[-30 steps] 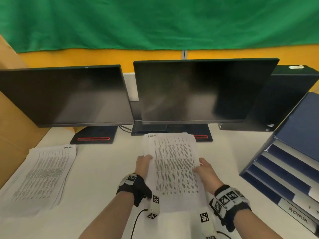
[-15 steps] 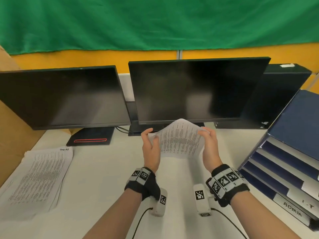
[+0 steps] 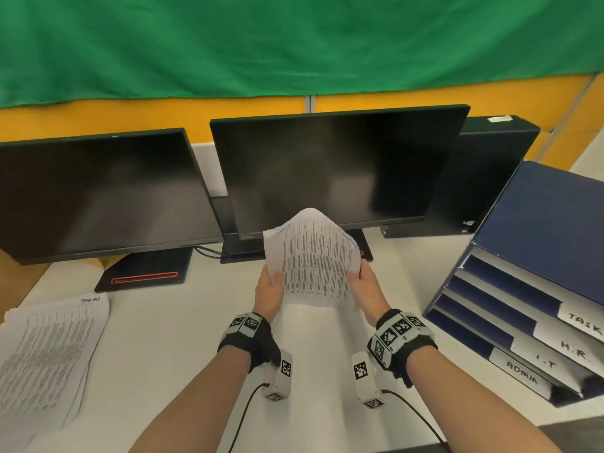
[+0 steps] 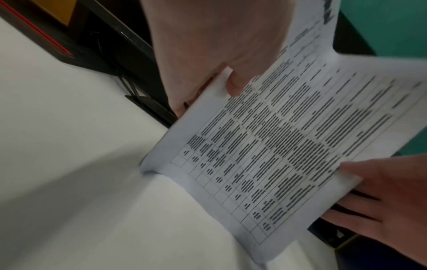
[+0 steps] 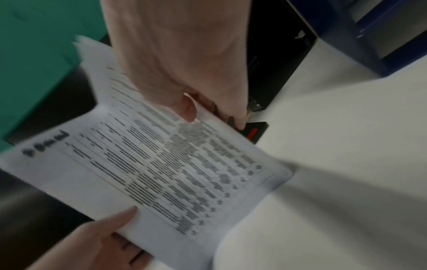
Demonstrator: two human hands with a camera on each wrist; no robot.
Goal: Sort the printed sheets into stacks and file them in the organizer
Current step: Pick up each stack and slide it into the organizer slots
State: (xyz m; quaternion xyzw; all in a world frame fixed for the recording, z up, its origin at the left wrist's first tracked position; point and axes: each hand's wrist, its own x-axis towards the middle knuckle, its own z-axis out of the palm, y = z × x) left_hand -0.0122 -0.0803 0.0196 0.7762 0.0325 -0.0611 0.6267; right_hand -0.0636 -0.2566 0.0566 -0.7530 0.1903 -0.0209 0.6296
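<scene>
Both hands hold a thin stack of printed sheets (image 3: 313, 259) upright over the white desk, its lower edge down at the desk and its top bowed. My left hand (image 3: 269, 289) grips the left edge, thumb on the printed face (image 4: 233, 85). My right hand (image 3: 364, 286) grips the right edge, thumb on top (image 5: 188, 109). The same stack (image 4: 289, 146) fills the left wrist view and shows blurred (image 5: 161, 164) in the right wrist view. A second stack of printed sheets (image 3: 45, 351) lies flat at the left. The blue organizer (image 3: 539, 289) stands at the right.
Two dark monitors (image 3: 94, 191) (image 3: 333, 165) stand behind the hands, with a black box (image 3: 483, 171) further right. The organizer's slots carry labels TASK (image 3: 585, 322), H.R, I.T and ADMIN (image 3: 521, 372). Cables hang from the wrist cameras near the desk's front edge.
The stack lay flat on the desk under both hands a second ago. Both hands have since lifted it upright, and its lower edge has come down to the desk.
</scene>
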